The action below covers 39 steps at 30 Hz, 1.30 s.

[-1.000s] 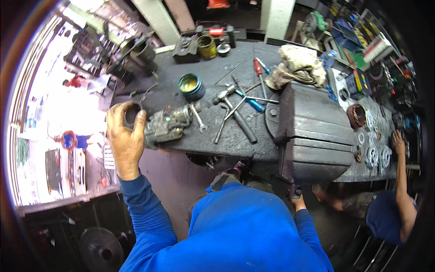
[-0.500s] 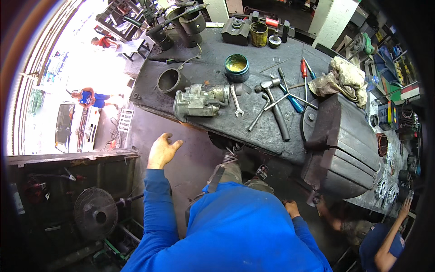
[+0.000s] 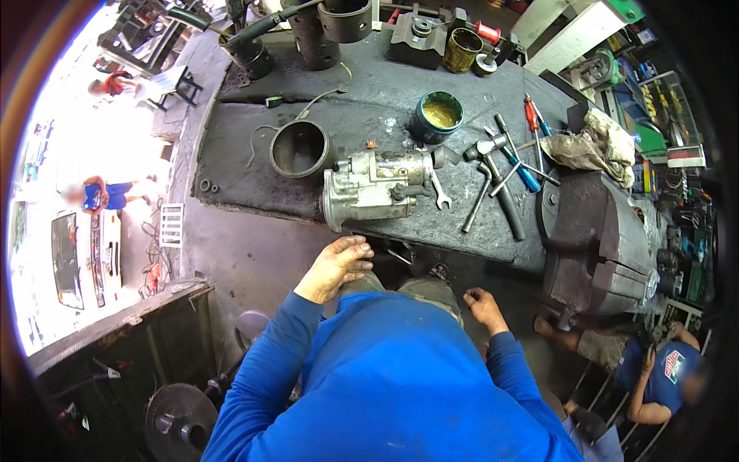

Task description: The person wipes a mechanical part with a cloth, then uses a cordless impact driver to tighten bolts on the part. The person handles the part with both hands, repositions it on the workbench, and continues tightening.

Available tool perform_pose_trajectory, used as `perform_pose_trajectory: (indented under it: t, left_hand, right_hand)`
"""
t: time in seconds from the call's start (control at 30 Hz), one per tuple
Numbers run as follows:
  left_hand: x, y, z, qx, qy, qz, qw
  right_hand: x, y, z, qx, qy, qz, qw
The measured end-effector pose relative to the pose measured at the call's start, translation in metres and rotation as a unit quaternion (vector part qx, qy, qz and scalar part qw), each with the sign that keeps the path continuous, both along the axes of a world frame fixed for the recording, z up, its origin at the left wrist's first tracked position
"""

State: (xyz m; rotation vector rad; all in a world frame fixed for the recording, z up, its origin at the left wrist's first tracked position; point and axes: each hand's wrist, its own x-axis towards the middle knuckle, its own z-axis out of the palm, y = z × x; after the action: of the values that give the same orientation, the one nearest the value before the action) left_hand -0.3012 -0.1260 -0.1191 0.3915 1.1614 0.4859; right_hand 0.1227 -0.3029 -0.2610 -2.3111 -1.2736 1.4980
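Head view: silver-grey cast-metal motor unit (image 3: 377,185) lies on its side at the front edge of the dark, grimy workbench (image 3: 239,146). Broad round flange on its left end, right at the edge; ribbed, stepped body; smaller side cylinder with a dark end fitting facing the person; narrower toward the right. Finish bare and dull, dark smudges, bright worn patches. Bare left hand (image 3: 336,267) just off the bench below the flange, fingers half bent, nothing in it. Bare right hand (image 3: 485,306) well apart from it, low by the thigh, fingers loosely curled, clamped on nothing visible. Hollow dark-metal cylinder (image 3: 300,142) just behind-left of the motor; silver open-ended wrench (image 3: 440,192) just beside its right end; blue-green tin of yellow grease (image 3: 437,118) behind.
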Motion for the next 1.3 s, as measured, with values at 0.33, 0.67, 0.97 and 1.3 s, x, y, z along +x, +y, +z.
perform_pose_trajectory:
  t: [0.33,0.67,0.97,1.3]
  left_hand:
    - [0.048,0.037,-0.008,-0.072,-0.183,0.237,0.952]
    - [0.087,0.06,-0.016,-0.044,-0.122,0.411,0.902]
    - [0.093,0.064,-0.024,-0.004,-0.079,0.459,0.885]
    - [0.079,0.055,0.063,0.398,0.175,0.153,0.887]
  right_hand:
    - [-0.016,0.004,-0.001,-0.086,-0.018,-0.071,0.994]
    - [0.046,-0.019,0.002,-0.125,0.015,-0.202,0.971]
    - [0.077,-0.009,-0.029,-0.07,0.063,-0.211,0.973]
    - [0.074,-0.097,-0.069,-0.147,0.043,-0.237,0.959]
